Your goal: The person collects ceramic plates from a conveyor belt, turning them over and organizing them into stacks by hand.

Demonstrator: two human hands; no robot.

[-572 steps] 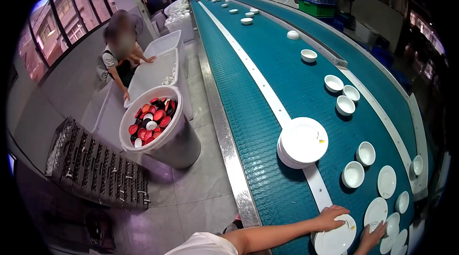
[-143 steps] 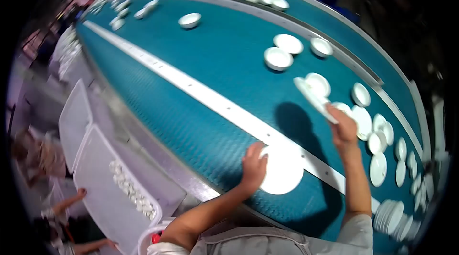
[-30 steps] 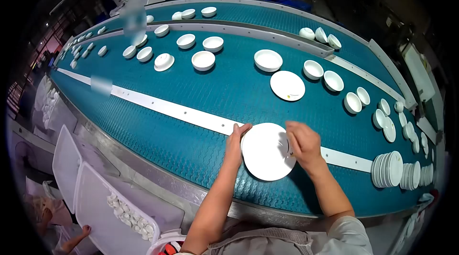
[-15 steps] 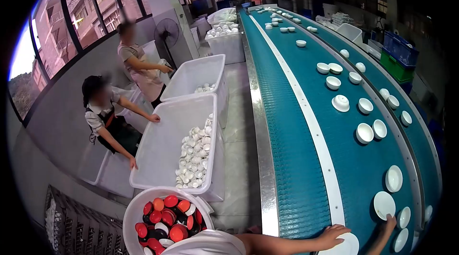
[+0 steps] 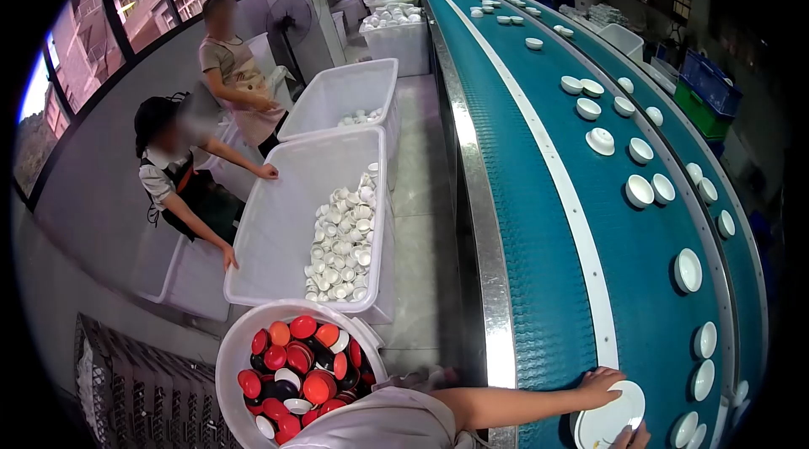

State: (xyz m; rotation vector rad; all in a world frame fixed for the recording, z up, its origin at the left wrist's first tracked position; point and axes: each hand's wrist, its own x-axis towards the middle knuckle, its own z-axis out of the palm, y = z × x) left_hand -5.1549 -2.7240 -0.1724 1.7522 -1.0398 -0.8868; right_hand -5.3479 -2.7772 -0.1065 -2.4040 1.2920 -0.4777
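A round white dish (image 5: 613, 419) is at the bottom of the head view, over the green belt (image 5: 539, 297); a second white rim shows along its left side, as if dishes are stacked. My left hand (image 5: 600, 388) grips the far left edge, fingers closed over the rim. At the near edge, my right hand (image 5: 634, 436) pinches the dish, partly cut off by the frame. Small orange marks show near the right thumb. To the right of my hands, white bowls (image 5: 702, 380) sit on the belt, several of them near the divider.
A metal rail (image 5: 484, 255) edges the belt on the left. Beside it stand a tub (image 5: 240, 415) of red, black and white pieces and a large white bin (image 5: 253, 276) of small white cups. Two people (image 5: 190, 196) stand behind the bins. More bowls lie farther along the belt.
My right hand has moved left and down from the bowls on the right, bringing a white dish to the one at my left hand. One nearby person has drawn an arm back.
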